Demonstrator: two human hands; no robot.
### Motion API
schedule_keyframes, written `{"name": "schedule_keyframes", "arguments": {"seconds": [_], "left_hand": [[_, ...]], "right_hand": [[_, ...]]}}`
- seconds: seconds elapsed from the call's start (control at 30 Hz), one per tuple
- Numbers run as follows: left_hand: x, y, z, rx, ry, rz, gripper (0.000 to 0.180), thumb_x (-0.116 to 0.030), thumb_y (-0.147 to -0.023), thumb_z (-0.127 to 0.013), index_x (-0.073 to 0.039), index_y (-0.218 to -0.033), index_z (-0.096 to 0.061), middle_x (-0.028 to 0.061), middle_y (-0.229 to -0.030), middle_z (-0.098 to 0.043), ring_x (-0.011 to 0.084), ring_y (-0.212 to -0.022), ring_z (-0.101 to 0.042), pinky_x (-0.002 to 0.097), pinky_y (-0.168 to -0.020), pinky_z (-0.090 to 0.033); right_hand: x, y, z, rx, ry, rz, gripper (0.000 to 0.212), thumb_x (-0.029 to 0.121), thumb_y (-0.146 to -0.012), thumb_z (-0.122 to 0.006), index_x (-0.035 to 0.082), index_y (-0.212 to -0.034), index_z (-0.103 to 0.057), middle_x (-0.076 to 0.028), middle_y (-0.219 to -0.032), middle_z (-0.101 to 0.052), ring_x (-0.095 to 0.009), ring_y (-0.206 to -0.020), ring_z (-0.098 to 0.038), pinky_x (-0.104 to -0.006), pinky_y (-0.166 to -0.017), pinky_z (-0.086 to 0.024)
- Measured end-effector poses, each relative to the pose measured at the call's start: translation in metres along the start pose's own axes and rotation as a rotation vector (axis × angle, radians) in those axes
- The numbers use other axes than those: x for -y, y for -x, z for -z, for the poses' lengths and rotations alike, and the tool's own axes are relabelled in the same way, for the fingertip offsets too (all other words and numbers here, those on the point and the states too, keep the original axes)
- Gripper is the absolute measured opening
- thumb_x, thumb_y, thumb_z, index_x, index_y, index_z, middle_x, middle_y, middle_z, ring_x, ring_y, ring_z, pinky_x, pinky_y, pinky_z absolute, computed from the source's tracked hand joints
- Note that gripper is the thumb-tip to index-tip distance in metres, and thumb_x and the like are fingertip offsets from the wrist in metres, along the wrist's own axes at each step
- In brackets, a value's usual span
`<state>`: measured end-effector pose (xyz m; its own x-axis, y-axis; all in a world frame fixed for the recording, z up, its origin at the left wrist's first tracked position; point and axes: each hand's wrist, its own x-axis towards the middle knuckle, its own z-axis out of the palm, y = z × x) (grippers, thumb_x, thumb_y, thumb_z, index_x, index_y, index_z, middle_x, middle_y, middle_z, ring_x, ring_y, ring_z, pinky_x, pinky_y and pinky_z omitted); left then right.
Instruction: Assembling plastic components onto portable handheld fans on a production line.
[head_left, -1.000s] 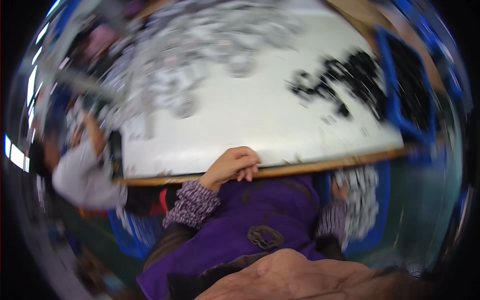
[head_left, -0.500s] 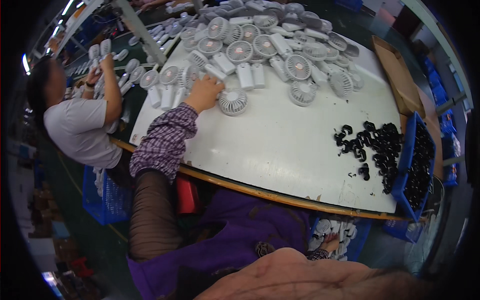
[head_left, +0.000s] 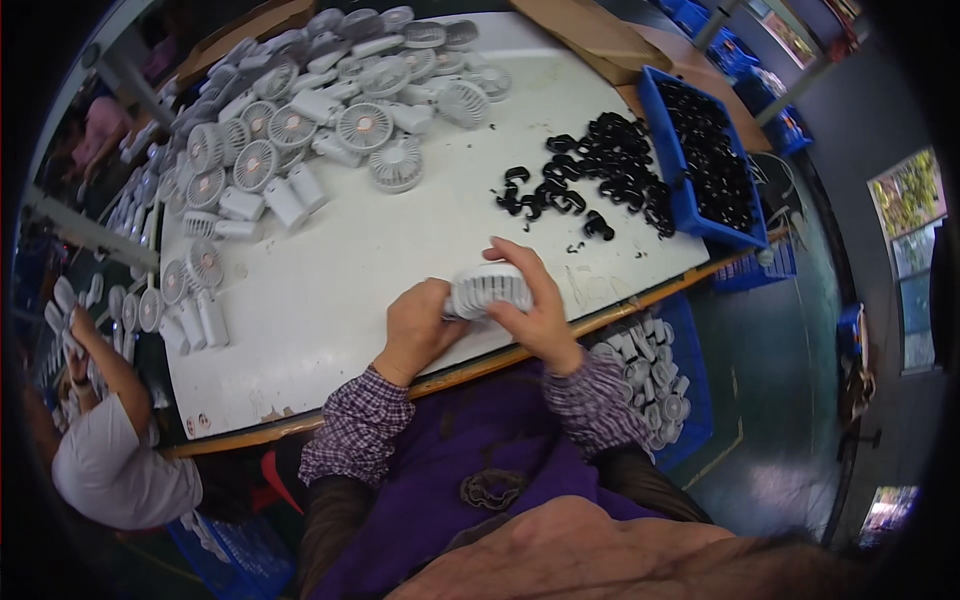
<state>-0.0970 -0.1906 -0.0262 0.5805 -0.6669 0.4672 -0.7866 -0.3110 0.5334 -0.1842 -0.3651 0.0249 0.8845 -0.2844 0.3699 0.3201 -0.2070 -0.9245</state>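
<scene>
Just above the table's front edge, both my hands hold a white handheld fan, its slatted round cage turned on edge. My left hand is closed on the fan's left side, covering the part there. On the right, the thumb and fingers of my right hand grip the cage's rim. A heap of similar white and grey fans covers the table's far left. Closer on the left, several fans lie side by side with their handles toward me.
Loose black curved parts are spread right of the table's middle, beside a blue tray of more. Below the table edge stands a blue crate holding white fans. At left, a person in a pale shirt handles fans.
My left hand has come back from the fan heap to the front edge. My right hand has risen from the crate, and both now grip a fan. The view has turned rightward.
</scene>
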Motion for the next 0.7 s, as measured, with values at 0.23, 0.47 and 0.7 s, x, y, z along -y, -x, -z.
{"name": "schedule_keyframes", "arguments": {"seconds": [0.23,0.47,0.7], "left_hand": [[-0.012,0.003,-0.006,0.024,0.376,0.333,0.036,-0.033,-0.075,-0.075,-0.002,-0.084,-0.06,0.0092,-0.066,-0.064,0.0193,-0.055,-0.06,0.0284,-0.053,-0.045],[-0.011,-0.004,-0.006,-0.071,1.06,0.922,0.037,-0.036,-0.091,-0.055,-0.001,-0.077,-0.059,0.0047,-0.06,-0.057,0.0129,-0.048,-0.055,0.0265,-0.045,-0.047],[0.007,0.004,-0.002,-0.01,1.567,0.808,0.034,-0.034,-0.093,-0.049,0.0,-0.096,-0.054,0.0112,-0.082,-0.059,0.0192,-0.07,-0.06,0.032,-0.063,-0.051]], "right_hand": [[-0.009,-0.011,-0.01,-0.108,0.116,0.053,0.039,0.015,-0.079,-0.07,0.0,-0.112,-0.057,-0.01,-0.098,-0.061,-0.015,-0.086,-0.058,-0.0262,-0.075,-0.047],[-0.055,0.003,0.081,-0.367,0.438,0.024,0.019,0.011,-0.085,-0.062,0.001,-0.101,-0.061,-0.005,-0.097,-0.06,-0.011,-0.082,-0.058,-0.0242,-0.074,-0.047],[-0.099,-0.011,0.174,-0.277,0.794,-0.266,0.025,0.022,-0.081,-0.065,0.003,-0.096,-0.067,-0.011,-0.081,-0.056,-0.022,-0.072,-0.056,-0.0325,-0.065,-0.045]]}}
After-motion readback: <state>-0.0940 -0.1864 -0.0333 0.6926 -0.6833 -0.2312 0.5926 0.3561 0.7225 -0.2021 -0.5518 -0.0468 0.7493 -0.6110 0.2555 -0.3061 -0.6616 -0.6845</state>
